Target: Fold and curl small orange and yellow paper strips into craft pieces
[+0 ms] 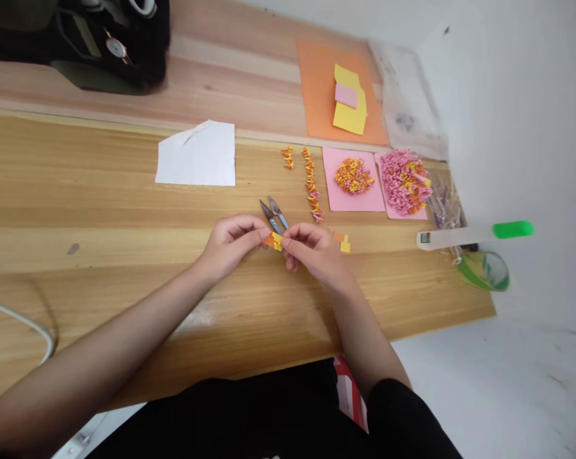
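My left hand (235,245) pinches the orange end of a small orange and yellow paper strip (277,241) between thumb and forefinger. At its yellow end, my right hand (311,250) also closes on the strip with thumb and fingertips. The strip's edge looks notched or fringed, but its detail is too small to make out. Just beyond my fingers lie thread snips (274,213), blades apart and pointing away. Small orange and yellow paper pieces (344,242) lie right of my right hand. A column of little rolled paper pieces (311,182) runs farther back.
Pink sheets (333,199) carry heaps of pink, orange and yellow rolled paper (354,176). Behind them is an orange sheet (316,95) with yellow paper on it. White paper (196,159) lies left; a glue bottle (474,234) is right. A dark bag (139,57) and a cable (24,322) are also present.
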### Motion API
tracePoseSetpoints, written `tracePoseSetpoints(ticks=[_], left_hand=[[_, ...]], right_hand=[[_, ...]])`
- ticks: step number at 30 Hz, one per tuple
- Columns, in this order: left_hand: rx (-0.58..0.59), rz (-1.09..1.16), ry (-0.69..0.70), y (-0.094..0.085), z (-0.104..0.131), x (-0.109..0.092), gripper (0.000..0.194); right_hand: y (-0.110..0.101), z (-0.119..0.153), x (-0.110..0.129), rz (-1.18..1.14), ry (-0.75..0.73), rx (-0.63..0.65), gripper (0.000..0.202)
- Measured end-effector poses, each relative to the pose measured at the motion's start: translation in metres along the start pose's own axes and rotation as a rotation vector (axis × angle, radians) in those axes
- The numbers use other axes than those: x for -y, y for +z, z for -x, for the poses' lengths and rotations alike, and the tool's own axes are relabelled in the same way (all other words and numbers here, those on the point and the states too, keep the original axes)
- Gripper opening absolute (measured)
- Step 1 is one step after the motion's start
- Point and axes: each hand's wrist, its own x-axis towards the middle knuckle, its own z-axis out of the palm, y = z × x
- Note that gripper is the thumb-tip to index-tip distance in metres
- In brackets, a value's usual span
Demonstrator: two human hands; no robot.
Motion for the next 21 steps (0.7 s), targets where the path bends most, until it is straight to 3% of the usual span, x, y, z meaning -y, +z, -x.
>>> tracePoseSetpoints(ticks=[10,16,21], left_hand=[[0.044,-0.036,-0.001,-0.0009,-0.0002,-0.0028,0.021],[0.16,-0.051,0.005,-0.0022,0.0,-0.0044,0.018],[0.191,-0.085,0.033,-0.0013,0.0007,-0.0011,0.019]], right_hand=[[-0.0007,0.0022,0.0,0.118,-0.031,0.036,0.012],[-0.0003,0.0029,-0.0003,0.189,-0.062,0.017,0.012],[-0.0009,0.0024,-0.0007,0.205,-0.086,0.022,0.013]])
